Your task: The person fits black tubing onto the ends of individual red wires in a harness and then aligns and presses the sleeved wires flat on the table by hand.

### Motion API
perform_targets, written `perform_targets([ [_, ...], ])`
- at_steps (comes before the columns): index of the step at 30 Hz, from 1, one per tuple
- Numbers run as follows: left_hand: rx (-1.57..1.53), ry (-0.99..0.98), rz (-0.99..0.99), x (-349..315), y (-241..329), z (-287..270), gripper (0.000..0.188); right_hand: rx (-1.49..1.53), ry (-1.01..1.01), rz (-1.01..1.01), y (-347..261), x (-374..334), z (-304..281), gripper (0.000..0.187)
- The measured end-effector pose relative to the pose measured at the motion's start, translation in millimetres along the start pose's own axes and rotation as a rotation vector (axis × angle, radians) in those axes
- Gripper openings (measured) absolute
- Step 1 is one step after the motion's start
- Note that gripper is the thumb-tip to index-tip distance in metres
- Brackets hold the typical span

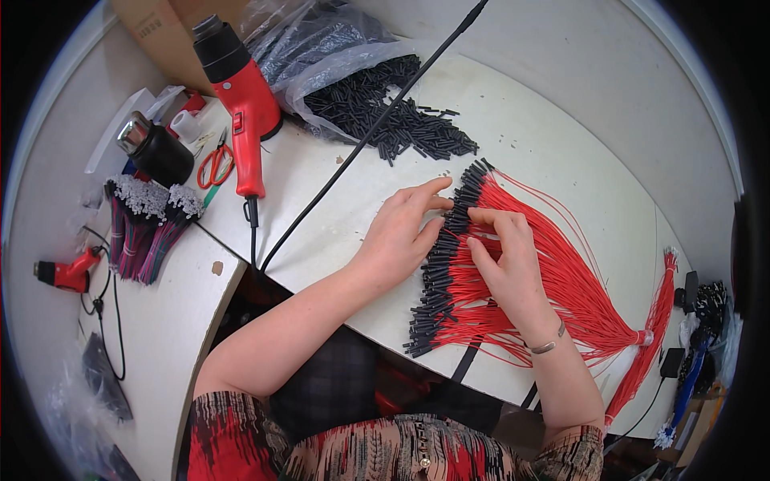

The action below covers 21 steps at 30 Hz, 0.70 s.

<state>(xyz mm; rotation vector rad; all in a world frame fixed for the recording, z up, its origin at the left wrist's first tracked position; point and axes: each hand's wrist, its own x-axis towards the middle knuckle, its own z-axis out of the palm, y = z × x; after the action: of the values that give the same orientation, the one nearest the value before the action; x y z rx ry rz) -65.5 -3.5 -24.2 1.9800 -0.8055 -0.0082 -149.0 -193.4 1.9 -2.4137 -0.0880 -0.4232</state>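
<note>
A wide fan of red wires (pixel 553 272) lies on the white table, its left ends tipped with a row of black sleeves (pixel 437 276). My left hand (pixel 401 232) is at the left side of this row, fingers stretched toward the sleeves and thumb apart from them. Over the wires, just right of the row, my right hand (pixel 513 260) has its index finger and thumb apart, their tips at the sleeves. Neither hand visibly grips a wire. A pale tie (pixel 643 337) gathers the wires at their right end.
Loose black tubes (pixel 425 128) spill from a clear plastic bag (pixel 321 80) at the back. A red heat gun (pixel 247 132), orange-handled scissors (pixel 215 167) and bundled dark wires (pixel 144 232) are on the left. A black cable (pixel 361 144) crosses the view. Another red wire bundle (pixel 646 345) lies right.
</note>
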Motion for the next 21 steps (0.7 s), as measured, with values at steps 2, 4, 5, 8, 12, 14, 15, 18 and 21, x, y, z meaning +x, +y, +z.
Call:
perform_targets([
  [2, -0.001, -0.003, -0.006, -0.1, -0.1, -0.4, 0.055, 0.004, -0.001, 0.003, -0.4, 0.0, -0.1, 0.033],
  [4, -0.019, 0.009, -0.013, -0.2, 0.2, -0.3, 0.055, -0.009, 0.006, 0.000, -0.6, -0.1, -0.6, 0.033],
  [5, -0.019, 0.009, -0.013, 0.1, 0.9, -0.6, 0.055, -0.010, 0.006, -0.001, -0.5, -0.2, -0.8, 0.033],
  [8, -0.055, 0.017, -0.062, 0.4, 2.1, -1.4, 0.054, 0.002, 0.006, 0.015, -1.0, -0.6, -1.0, 0.032],
  [12, -0.073, 0.035, -0.076, 0.6, -1.2, -1.1, 0.053, 0.001, -0.002, 0.017, -3.2, -0.2, -2.2, 0.032],
  [14, -0.088, 0.034, -0.084, 0.6, -2.0, -1.1, 0.053, 0.003, -0.006, 0.019, -3.0, -0.5, -2.1, 0.032],
  [15, -0.086, 0.033, -0.086, 0.7, -1.9, -1.1, 0.053, 0.000, -0.003, 0.016, -2.7, -0.9, -2.0, 0.032],
  [18, -0.089, 0.032, -0.091, 0.6, -2.4, -1.4, 0.053, -0.005, -0.004, 0.014, -2.7, -1.2, -1.7, 0.033],
  [21, -0.095, 0.033, -0.092, 0.4, -2.3, -2.1, 0.053, 0.003, -0.012, 0.026, -4.1, -1.2, -2.0, 0.033],
])
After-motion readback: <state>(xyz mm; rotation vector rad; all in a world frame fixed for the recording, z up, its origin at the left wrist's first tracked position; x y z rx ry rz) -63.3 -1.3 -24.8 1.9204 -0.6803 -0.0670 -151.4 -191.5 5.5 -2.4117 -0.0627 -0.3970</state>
